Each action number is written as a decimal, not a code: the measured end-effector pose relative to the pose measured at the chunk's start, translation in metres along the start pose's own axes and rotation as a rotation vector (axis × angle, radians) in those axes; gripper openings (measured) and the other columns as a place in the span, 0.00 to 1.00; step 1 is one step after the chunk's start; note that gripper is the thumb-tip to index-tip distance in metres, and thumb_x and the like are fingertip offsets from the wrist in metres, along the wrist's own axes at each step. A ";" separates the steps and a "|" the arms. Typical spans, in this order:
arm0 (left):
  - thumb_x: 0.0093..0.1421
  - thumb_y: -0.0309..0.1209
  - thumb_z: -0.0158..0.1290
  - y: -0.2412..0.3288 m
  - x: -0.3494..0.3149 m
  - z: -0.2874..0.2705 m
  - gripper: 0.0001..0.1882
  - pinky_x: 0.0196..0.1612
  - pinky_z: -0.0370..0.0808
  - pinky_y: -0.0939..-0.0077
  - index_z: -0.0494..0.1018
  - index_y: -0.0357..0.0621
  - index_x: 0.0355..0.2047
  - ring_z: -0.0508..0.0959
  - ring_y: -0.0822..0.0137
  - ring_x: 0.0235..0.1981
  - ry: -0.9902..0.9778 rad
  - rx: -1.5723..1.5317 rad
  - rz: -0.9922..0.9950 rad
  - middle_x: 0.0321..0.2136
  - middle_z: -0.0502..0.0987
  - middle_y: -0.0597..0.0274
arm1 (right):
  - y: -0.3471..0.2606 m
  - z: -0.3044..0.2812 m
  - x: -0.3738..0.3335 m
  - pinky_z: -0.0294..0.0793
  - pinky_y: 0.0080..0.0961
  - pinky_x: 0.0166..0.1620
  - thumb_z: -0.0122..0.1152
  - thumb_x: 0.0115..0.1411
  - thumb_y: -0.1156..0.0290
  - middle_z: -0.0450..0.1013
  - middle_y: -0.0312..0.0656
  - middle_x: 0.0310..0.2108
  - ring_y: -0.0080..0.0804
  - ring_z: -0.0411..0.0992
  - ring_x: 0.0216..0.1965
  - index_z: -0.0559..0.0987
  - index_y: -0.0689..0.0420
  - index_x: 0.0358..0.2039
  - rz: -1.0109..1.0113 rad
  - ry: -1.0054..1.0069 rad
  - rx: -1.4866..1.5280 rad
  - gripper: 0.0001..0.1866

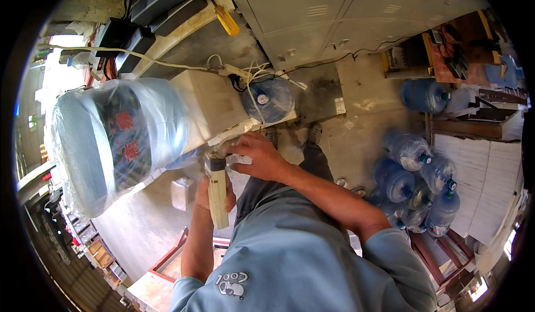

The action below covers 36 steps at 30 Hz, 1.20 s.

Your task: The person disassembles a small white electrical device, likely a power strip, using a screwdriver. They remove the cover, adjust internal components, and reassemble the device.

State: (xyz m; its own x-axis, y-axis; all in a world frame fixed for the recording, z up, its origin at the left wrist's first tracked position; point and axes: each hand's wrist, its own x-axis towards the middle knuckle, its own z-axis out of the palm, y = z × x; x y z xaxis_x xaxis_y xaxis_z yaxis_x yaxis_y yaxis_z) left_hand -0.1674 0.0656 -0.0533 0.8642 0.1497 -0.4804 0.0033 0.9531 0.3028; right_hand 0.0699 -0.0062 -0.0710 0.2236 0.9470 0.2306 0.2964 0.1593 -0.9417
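My left hand is wrapped round a cream handheld device, a long block with a dark end that points away from me. At that dark end is my right hand, its fingers curled in a pinch. Something pale shows at those fingertips, too small to make out. Just left of my hands, a big water jug wrapped in clear plastic lies on its side. Beyond them a blue water jug stands beside a cream box, with white cables lying over it.
Grey metal lockers line the far side. A yellow-handled screwdriver and black boxes sit at far left. Several blue water jugs are grouped on the floor at right, near white panels. A red frame is near left.
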 end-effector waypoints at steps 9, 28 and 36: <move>0.61 0.62 0.46 0.002 0.006 0.021 0.29 0.09 0.64 0.65 0.66 0.45 0.32 0.69 0.54 0.08 0.119 -0.070 0.112 0.14 0.70 0.48 | 0.002 -0.007 -0.014 0.70 0.33 0.43 0.69 0.53 0.71 0.75 0.39 0.33 0.38 0.72 0.38 0.82 0.58 0.34 0.084 -0.041 0.218 0.08; 0.61 0.63 0.45 -0.036 0.008 0.012 0.35 0.19 0.73 0.61 0.72 0.38 0.44 0.76 0.49 0.17 0.235 -0.110 0.058 0.23 0.76 0.42 | -0.035 -0.095 -0.042 0.67 0.24 0.32 0.61 0.56 0.74 0.72 0.38 0.24 0.27 0.70 0.27 0.77 0.63 0.27 0.342 -0.201 0.499 0.06; 0.64 0.44 0.53 0.003 0.023 0.041 0.21 0.30 0.79 0.67 0.74 0.35 0.42 0.83 0.61 0.28 0.413 0.633 -0.032 0.28 0.81 0.52 | -0.060 -0.122 -0.035 0.65 0.30 0.36 0.59 0.56 0.76 0.69 0.38 0.21 0.31 0.64 0.28 0.74 0.63 0.21 0.466 -0.180 0.558 0.08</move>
State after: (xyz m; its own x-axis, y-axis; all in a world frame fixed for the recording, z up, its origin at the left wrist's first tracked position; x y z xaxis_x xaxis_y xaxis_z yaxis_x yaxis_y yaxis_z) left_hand -0.1269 0.0613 -0.0299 0.6006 0.3293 -0.7285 0.4215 0.6438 0.6386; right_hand 0.1576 -0.0835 0.0077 0.0413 0.9743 -0.2213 -0.3176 -0.1972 -0.9275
